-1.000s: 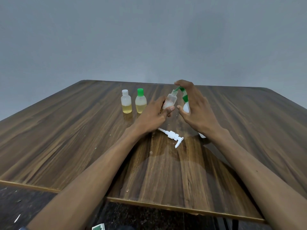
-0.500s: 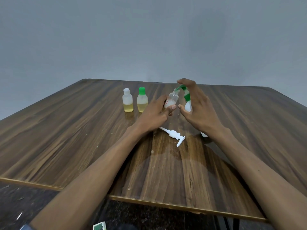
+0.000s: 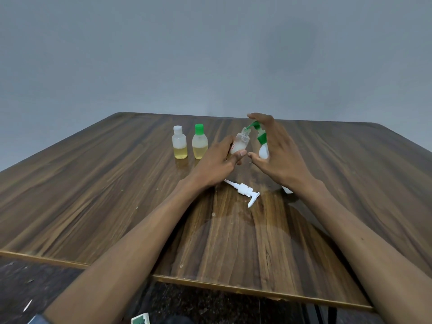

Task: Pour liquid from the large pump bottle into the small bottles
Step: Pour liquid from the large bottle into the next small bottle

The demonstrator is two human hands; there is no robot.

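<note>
My left hand [image 3: 217, 162] grips a small clear bottle [image 3: 240, 142], open-mouthed and tilted to the right, just above the table. My right hand [image 3: 278, 155] holds the large white bottle [image 3: 263, 152] with green bands, tipped so its green neck [image 3: 255, 125] meets the small bottle's mouth. Most of the large bottle is hidden by my right hand and wrist; its white base [image 3: 287, 189] peeks out below the wrist. The removed white pump head [image 3: 245, 191] lies on the table between my forearms.
Two small capped bottles stand upright left of my hands, one white-capped [image 3: 179, 143] and one green-capped [image 3: 199, 142], each part-filled with yellow liquid. The wooden table [image 3: 93, 195] has its front edge near me, with dark floor below it.
Both hands keep the same hold and pose, neck of the large bottle against the small bottle's mouth. Only the view has shifted slightly.
</note>
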